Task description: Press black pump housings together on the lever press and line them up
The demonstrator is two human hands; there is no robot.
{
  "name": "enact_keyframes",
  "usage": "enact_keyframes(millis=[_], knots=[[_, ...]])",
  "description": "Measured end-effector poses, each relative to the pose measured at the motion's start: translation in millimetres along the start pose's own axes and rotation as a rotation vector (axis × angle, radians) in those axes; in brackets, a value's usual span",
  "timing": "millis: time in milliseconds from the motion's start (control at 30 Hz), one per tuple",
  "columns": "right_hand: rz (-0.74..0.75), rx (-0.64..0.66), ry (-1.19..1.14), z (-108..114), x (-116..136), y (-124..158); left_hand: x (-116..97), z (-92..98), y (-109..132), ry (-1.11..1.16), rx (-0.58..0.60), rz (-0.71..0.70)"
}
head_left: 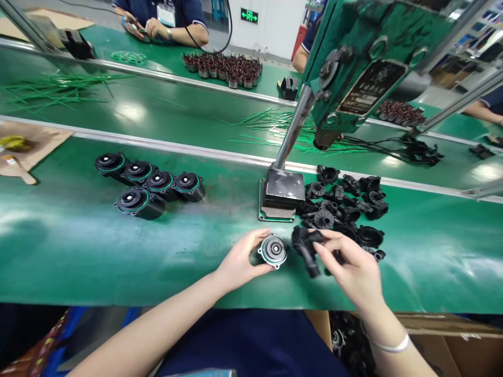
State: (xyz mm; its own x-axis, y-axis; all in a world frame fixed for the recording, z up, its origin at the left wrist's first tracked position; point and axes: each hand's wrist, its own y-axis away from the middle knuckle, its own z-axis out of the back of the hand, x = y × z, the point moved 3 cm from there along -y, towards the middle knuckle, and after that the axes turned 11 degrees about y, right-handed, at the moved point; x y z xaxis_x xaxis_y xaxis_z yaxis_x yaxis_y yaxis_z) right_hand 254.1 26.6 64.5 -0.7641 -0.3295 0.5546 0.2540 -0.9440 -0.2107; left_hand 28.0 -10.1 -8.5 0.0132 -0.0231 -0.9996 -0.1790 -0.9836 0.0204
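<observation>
My left hand point(245, 262) is closed round a small pump motor point(274, 250), its round ringed end facing up with a green seal ring near the rim. Close by on the right, my right hand point(349, 262) pinches a black plastic pump cover point(306, 248) with a spout pointing down; it looks slightly blurred. A narrow gap separates cover and motor. Behind the right hand lies a pile of similar black pump covers point(324, 219). Off to the left stand several black pump motors point(135, 201) with green seal rings.
A green press point(353, 68) overhangs the bench, with a dark metal block point(285, 187) beneath it. Green strips point(51, 94) and black cables point(416, 149) lie beyond the rail. Copper-wound parts point(223, 70) sit farther back, near a co-worker's hands point(151, 27). A brush point(19, 170) rests on cardboard at left.
</observation>
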Motion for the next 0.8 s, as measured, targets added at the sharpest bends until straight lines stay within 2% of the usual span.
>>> enact_keyframes(millis=[100, 200, 367, 500, 633, 700, 800], knots=[[-0.011, 0.116, -0.06, -27, 5, -13, 1, 3.1, 0, -0.063, -0.001, -0.005], [-0.054, 0.127, -0.082, -53, 0, -17, 1, 6.7, 0, -0.11, 0.007, -0.025], [-0.074, 0.154, -0.1, -73, -5, -9, 0, 22.0, 4, -0.19, 0.04, -0.082], [-0.075, 0.163, -0.06, -71, -6, -5, 1, 41.1, 7, -0.253, -0.012, -0.106], [-0.035, 0.151, -0.009, -53, -5, -17, 3, 47.4, 7, -0.262, -0.03, -0.107], [0.047, 0.225, -0.003, -46, 2, -19, 3, 47.0, 7, -0.261, -0.029, -0.114], [0.281, 0.351, 0.033, -46, 19, -4, 4, 47.6, 7, -0.241, -0.047, -0.13]])
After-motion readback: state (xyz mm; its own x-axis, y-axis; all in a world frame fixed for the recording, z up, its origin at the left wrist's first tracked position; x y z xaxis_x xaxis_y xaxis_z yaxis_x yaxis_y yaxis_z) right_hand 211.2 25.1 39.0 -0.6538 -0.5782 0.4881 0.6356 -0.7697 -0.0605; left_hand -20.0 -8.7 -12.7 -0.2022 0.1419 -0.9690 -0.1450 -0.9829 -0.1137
